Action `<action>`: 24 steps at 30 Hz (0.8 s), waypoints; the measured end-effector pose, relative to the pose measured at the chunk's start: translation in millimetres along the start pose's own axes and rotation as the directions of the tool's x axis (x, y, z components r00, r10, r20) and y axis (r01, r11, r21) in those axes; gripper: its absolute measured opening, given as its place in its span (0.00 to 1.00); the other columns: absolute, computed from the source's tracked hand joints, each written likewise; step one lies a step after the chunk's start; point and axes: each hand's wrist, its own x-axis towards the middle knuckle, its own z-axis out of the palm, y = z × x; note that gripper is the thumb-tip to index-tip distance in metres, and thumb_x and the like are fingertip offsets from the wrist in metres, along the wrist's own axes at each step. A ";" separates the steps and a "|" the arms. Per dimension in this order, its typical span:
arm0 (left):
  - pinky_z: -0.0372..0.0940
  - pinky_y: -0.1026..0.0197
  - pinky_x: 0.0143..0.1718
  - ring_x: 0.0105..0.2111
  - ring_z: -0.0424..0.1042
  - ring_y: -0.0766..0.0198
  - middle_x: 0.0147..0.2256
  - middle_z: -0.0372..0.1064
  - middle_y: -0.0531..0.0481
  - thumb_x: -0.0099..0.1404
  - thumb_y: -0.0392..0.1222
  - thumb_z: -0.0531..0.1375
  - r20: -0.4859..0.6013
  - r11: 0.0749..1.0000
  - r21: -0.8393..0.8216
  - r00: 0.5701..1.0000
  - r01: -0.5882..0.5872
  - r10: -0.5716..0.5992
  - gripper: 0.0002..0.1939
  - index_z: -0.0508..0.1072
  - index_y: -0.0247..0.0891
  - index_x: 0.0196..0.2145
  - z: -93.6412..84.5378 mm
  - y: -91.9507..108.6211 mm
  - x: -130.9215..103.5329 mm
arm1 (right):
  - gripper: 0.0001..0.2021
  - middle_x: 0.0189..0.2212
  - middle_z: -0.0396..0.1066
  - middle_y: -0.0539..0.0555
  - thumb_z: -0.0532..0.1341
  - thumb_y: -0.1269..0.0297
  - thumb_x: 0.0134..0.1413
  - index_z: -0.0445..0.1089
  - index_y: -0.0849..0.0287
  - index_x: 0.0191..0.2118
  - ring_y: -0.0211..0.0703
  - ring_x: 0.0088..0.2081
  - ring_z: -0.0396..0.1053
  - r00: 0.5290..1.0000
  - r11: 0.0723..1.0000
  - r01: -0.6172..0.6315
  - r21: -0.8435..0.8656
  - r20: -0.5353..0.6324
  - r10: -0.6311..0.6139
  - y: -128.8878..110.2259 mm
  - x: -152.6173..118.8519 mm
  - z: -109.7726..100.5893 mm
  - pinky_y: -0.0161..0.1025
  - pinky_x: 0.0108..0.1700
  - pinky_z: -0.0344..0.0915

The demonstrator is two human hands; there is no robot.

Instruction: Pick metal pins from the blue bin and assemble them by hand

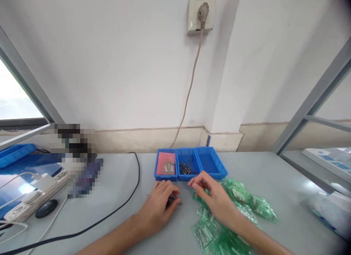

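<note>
My left hand (161, 202) is curled closed on the table, in front of the blue bins. Small dark metal rods stick out between its fingers, with a shiny tip near the thumb. Just right of it, my right hand (210, 193) pinches thumb and forefinger together around a thin, pale sliver too small to name. Below and beside the right hand lies a heap of green plastic bags (204, 236), several holding metal rods. The middle blue bin (188, 177) holds loose dark rods (187, 168). In the left blue bin (166, 178) are a pink sheet (165, 158) and a small clear bag (168, 168).
A third blue bin (210, 163) adjoins at the right. A black cable (115, 210) curves across the grey table (120, 233). At left are a power strip (37, 196) and a black mouse (46, 208). Metal frame posts (298, 118) stand at both sides.
</note>
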 end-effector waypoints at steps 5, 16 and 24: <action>0.61 0.48 0.51 0.48 0.69 0.51 0.48 0.71 0.46 0.75 0.42 0.63 0.023 0.992 0.125 0.999 -0.025 0.022 0.08 0.70 0.41 0.49 -3.2 3.6 -1.7 | 0.15 0.41 0.79 0.55 0.62 0.49 0.70 0.67 0.54 0.38 0.42 0.32 0.71 0.994 0.988 -0.029 0.154 -0.103 0.046 3.9 6.3 -8.6 0.42 0.39 0.67; 0.51 0.29 0.60 0.56 0.66 0.37 0.56 0.68 0.39 0.67 0.67 0.66 0.039 0.937 0.333 0.991 0.109 -0.129 0.30 0.71 0.43 0.55 -0.4 4.2 -9.2 | 0.17 0.33 0.76 0.51 0.61 0.45 0.70 0.68 0.54 0.39 0.41 0.29 0.67 0.993 0.988 -0.013 0.151 -0.111 0.030 -8.2 7.7 -13.1 0.40 0.35 0.65; 0.56 0.33 0.60 0.57 0.64 0.39 0.57 0.65 0.40 0.68 0.61 0.68 0.081 0.948 0.253 0.972 0.194 -0.221 0.28 0.70 0.43 0.57 0.9 4.2 -9.2 | 0.17 0.32 0.75 0.50 0.61 0.45 0.70 0.68 0.54 0.40 0.40 0.28 0.66 0.991 0.988 -0.020 0.156 -0.124 0.040 -4.1 9.0 -16.3 0.39 0.33 0.63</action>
